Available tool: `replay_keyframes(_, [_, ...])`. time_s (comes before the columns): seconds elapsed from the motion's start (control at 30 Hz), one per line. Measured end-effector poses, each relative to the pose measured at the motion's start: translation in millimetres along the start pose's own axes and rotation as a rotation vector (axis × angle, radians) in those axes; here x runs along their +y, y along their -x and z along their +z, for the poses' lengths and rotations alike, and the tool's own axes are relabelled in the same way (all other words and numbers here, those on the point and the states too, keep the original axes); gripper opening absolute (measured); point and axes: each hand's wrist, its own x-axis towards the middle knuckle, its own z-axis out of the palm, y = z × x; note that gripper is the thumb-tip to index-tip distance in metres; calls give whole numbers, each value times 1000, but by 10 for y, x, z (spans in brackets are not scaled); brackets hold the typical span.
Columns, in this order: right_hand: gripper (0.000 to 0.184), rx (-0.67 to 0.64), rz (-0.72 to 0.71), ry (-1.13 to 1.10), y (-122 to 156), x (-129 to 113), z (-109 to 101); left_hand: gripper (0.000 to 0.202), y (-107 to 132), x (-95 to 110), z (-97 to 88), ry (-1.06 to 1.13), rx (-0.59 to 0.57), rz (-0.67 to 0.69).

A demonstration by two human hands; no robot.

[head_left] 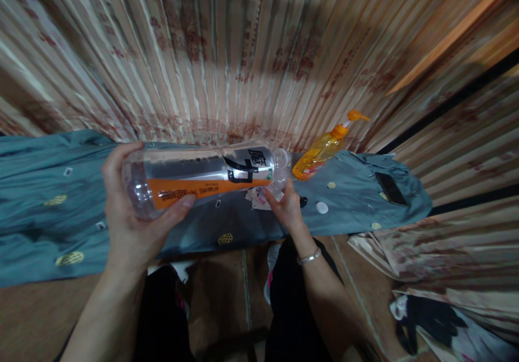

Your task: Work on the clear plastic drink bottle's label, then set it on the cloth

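Observation:
My left hand (130,210) is wrapped round the base of a clear plastic bottle (203,178) with an orange and black label, held on its side above the table. My right hand (286,208) pinches at the bottle's neck end, fingers closed there. A small white cap (321,207) lies on the cloth just right of that hand. An orange pump bottle of soap (324,148) stands a little behind the bottle's neck.
A teal cloth with yellow round patterns (48,205) covers the table. A dark phone (391,188) lies at its right end. Pleated patterned curtains (227,54) hang behind. Crumpled paper (259,199) lies under the bottle neck. Clutter (438,319) sits on the floor at right.

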Motion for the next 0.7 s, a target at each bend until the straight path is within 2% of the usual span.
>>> replay_keyframes(0.7, [42,4,-7,-5,-7,8,9,92,0,-14,7,21,0,-21])
